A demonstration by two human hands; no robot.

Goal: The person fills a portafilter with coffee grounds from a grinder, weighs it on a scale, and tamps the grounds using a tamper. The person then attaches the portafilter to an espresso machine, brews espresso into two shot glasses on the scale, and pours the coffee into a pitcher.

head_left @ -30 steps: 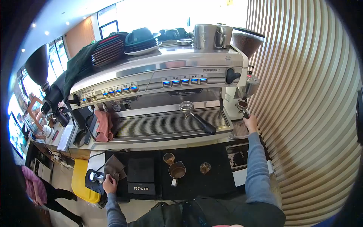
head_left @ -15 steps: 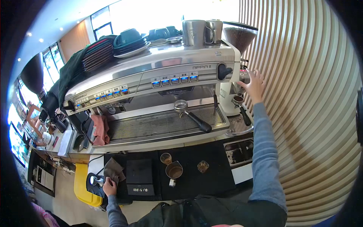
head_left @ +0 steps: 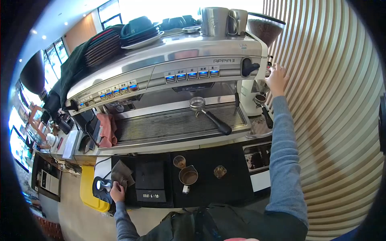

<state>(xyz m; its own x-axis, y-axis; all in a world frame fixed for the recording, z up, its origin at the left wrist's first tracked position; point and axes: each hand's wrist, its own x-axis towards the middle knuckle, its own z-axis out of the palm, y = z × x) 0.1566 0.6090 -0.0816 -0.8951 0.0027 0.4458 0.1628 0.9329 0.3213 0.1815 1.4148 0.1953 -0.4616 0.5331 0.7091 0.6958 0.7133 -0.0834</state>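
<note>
My right hand [head_left: 277, 81] reaches to the coffee grinder [head_left: 250, 96] at the right of the espresso machine, fingers apart and fingertips by the control panel; contact is hard to make out. Below it, a portafilter [head_left: 264, 110] sits at the grinder. My left hand [head_left: 118, 193] has its fingers curled at the lower edge of a grey cloth [head_left: 122, 174], beside a tamper [head_left: 103, 185] on a black mat. A black scale [head_left: 150, 195] with a lit display lies to the right of that hand. Another portafilter [head_left: 207, 114] rests on the drip tray.
The espresso machine [head_left: 161, 68] spans the back, with metal pitchers [head_left: 214, 22] and stacked saucers on top. A glass [head_left: 179, 162], a metal pitcher [head_left: 188, 176] and a small glass [head_left: 220, 172] stand on the black mat. A pink cloth [head_left: 107, 129] hangs at the left.
My right hand has moved in closer to the grinder's panel, its fingers less spread. My left hand stays at the grey cloth. The view has shifted slightly.
</note>
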